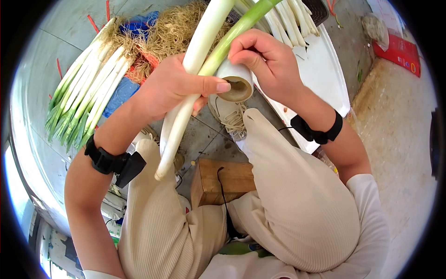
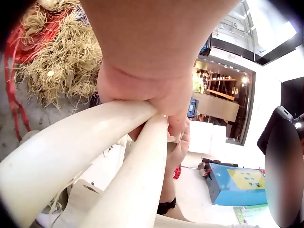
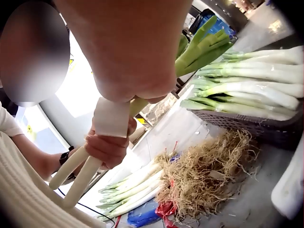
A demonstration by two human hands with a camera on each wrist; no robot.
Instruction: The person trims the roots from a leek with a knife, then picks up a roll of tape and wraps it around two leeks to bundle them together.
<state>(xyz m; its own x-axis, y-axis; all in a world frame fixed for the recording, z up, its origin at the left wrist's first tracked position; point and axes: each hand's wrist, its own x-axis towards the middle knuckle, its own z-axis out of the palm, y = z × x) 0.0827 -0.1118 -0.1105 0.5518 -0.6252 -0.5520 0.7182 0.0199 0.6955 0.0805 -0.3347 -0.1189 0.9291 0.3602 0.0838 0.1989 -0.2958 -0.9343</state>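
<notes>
My left hand point(image 1: 174, 86) grips two long large scallions point(image 1: 174, 135), their white ends pointing down over my lap. In the left wrist view the white stems point(image 2: 137, 171) run out below the palm. A white roll point(image 1: 233, 76) with a hollow brown core stands between my hands, the left thumb lying across its open end. My right hand point(image 1: 274, 63) is at the roll's upper side, fingers bent and thumb near the index finger, beside a green stem. In the right wrist view the white roll point(image 3: 111, 116) sits between both hands; the right fingertips are mostly hidden.
Trimmed scallions point(image 1: 93, 88) lie on the floor at left, near a heap of dry roots point(image 1: 174, 30). A white tray point(image 1: 325, 69) is at right. A dark crate point(image 3: 247, 124) full of scallions appears in the right wrist view. A wooden block point(image 1: 220, 181) lies between my legs.
</notes>
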